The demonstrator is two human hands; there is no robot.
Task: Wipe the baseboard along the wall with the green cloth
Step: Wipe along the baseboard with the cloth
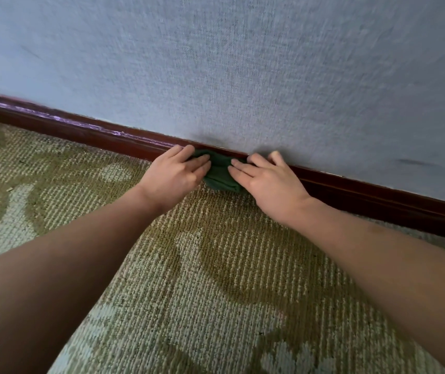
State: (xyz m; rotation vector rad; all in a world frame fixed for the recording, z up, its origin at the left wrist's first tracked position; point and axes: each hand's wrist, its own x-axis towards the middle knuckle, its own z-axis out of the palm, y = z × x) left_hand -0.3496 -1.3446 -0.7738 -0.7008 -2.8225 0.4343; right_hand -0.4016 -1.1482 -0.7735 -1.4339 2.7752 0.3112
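Note:
A dark green cloth (220,172) lies bunched against the dark red-brown baseboard (81,129), which runs from upper left to lower right along the foot of the wall. My left hand (174,176) presses on the cloth's left side with straight fingers. My right hand (267,179) presses on its right side, fingers spread, two fingertips reaching the top of the baseboard. Most of the cloth is hidden under both hands.
A blue-grey textured wall (243,63) fills the upper half, with dark smudges above the hands and at the right. Olive and pale patterned carpet (202,279) covers the floor up to the baseboard. The baseboard's top edge at the left shows a pale purplish sheen.

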